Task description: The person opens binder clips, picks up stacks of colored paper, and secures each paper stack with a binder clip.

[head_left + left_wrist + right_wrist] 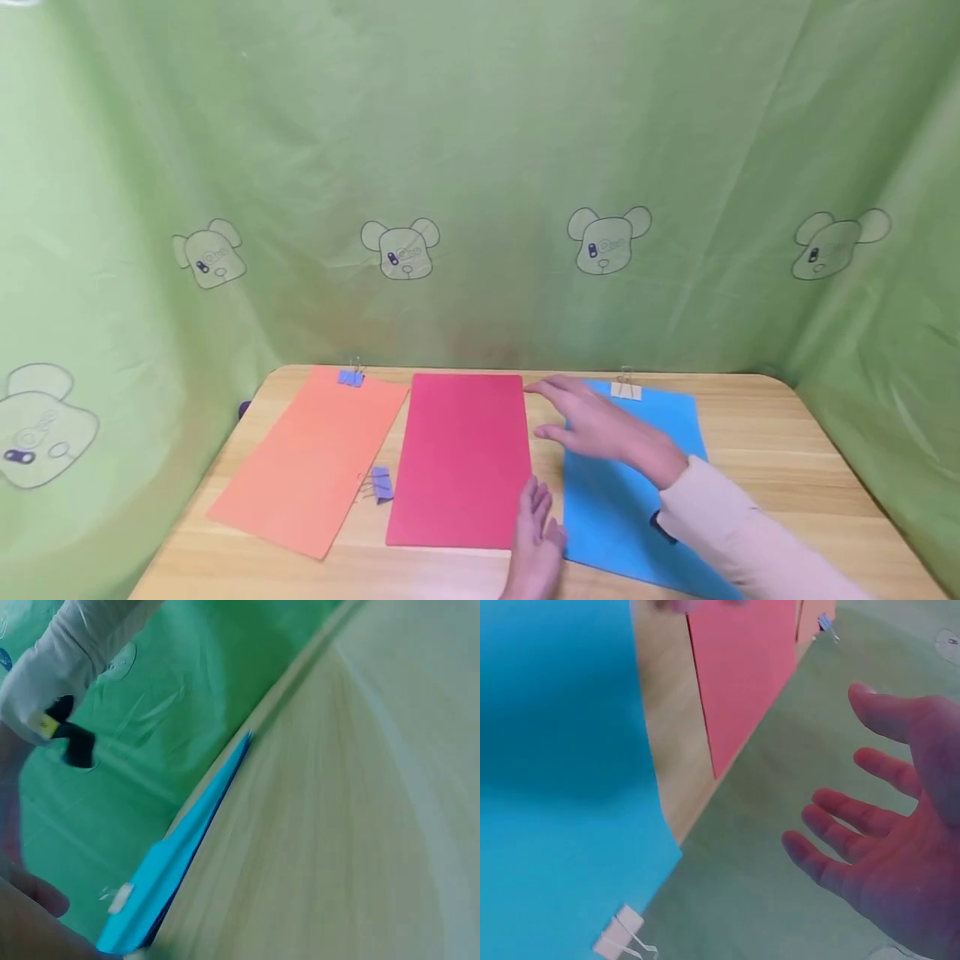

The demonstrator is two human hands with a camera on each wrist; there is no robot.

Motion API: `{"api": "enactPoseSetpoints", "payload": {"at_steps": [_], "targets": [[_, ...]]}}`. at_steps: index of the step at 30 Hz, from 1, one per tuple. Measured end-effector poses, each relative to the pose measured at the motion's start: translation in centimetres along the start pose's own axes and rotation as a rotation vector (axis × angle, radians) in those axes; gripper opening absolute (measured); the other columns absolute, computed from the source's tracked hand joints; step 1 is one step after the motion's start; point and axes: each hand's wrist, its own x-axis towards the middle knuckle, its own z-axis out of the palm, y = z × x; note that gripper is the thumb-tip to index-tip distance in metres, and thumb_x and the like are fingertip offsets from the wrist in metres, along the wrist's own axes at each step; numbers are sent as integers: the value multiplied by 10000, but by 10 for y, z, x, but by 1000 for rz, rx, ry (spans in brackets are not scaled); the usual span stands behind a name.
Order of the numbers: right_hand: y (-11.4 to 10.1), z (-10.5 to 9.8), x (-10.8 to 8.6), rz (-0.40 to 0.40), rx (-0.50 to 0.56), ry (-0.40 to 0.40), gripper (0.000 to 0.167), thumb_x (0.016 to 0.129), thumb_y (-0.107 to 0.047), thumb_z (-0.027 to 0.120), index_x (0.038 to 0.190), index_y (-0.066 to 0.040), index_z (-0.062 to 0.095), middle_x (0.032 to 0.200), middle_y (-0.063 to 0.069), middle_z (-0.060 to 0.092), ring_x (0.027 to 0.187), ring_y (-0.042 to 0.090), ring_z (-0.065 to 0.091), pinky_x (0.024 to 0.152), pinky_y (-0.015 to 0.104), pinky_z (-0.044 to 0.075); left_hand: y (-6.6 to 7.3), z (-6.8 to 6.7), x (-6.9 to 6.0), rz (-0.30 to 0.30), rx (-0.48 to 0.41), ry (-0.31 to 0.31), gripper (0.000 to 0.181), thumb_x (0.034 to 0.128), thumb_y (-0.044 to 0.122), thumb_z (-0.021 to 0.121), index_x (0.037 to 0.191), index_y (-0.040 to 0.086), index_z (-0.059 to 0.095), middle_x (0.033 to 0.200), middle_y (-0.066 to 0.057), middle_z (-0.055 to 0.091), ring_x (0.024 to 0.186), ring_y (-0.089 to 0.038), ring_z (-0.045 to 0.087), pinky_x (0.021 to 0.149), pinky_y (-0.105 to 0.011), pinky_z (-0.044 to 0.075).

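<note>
A red paper stack or sheet (457, 462) lies in the middle of the table. Beside its near right corner is my left hand (536, 537), fingers fairly straight and holding nothing; whether it touches the red edge I cannot tell. My right hand (600, 421) hovers over the upper part of the blue paper (607, 508), its fingers spread toward the red paper's right edge. Nothing is in the right palm in the right wrist view. A white binder clip (627, 391) grips the blue paper's far edge.
Orange paper (307, 467) lies slanted at the left with a blue-purple binder clip (350, 378) on its far edge. Another such binder clip (382, 484) lies loose between the orange and red papers. A green curtain (480, 167) surrounds the wooden table (780, 467).
</note>
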Motion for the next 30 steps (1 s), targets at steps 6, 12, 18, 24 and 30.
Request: {"api": "enactPoseSetpoints", "payload": {"at_steps": [6,12,18,24,30], "targets": [[-14,24,23,-52,29,-67,674,915,-286,795,1501,-126,503,1505,128,496,1383,357,457,1057,536,479,2,-34,-7,34,64,-94,569,965,-126,431,1502,-186,255,1501,-355,385,1421,-483,373,1172,-436,340],[-40,44,47,-129,34,-129,682,898,-292,808,1503,-189,508,1505,87,486,1388,298,443,1074,472,475,4,-67,-18,77,114,-158,438,930,-137,482,1367,-161,491,1326,-313,565,1247,-422,559,1050,-324,492],[-58,60,64,-153,-3,-177,691,890,-303,814,1504,-208,511,1496,75,500,1382,283,457,1083,457,467,20,-110,-27,116,255,-240,326,908,-114,496,1218,-103,598,1136,-316,642,1034,-273,660,916,-296,541],[-70,79,73,-164,-14,-198,714,898,-345,807,1525,-233,483,1501,46,505,1370,238,482,1050,400,498,54,-146,-24,219,272,-25,200,929,-93,542,1123,-88,590,1001,-237,651,879,-209,662,773,-313,572],[-83,99,82,-175,1,-223,707,910,-376,791,1528,-261,468,1517,6,499,1404,222,456,1081,413,471,83,-179,-15,333,274,253,195,1002,-94,490,1185,-124,551,1063,-27,671,956,-132,635,832,-293,562]]}}
